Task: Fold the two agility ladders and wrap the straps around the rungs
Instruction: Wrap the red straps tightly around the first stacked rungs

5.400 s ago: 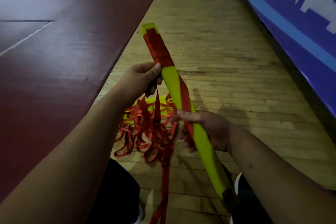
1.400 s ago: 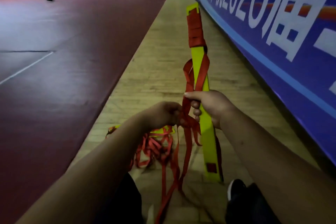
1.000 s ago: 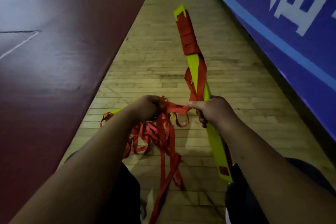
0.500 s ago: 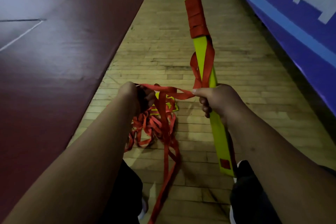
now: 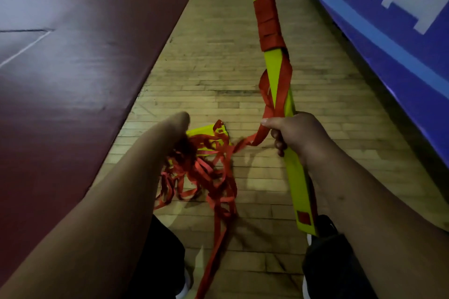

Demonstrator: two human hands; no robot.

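My right hand [image 5: 298,133] grips a stack of yellow rungs [image 5: 273,73] held upright and leaning away from me. Red strap [image 5: 267,19] is wound tightly around its upper part, with looser turns below. My right thumb pins a strap [image 5: 257,136] that runs left and down into a red strap tangle [image 5: 206,172] on the floor. My left hand [image 5: 181,126] is bent down into that tangle, its fingers hidden behind the wrist. Yellow rungs of the second ladder [image 5: 201,132] lie under the tangle.
I sit on a wooden floor [image 5: 218,56] with my dark-trousered legs [image 5: 328,262] on either side of the straps. A maroon mat [image 5: 73,68] borders the left. A blue banner wall [image 5: 388,31] runs along the right.
My left hand has dropped from pulling the strap taut at rung height down into the tangle on the floor. The strap now sags from my right thumb. The rung stack stays in my right hand.
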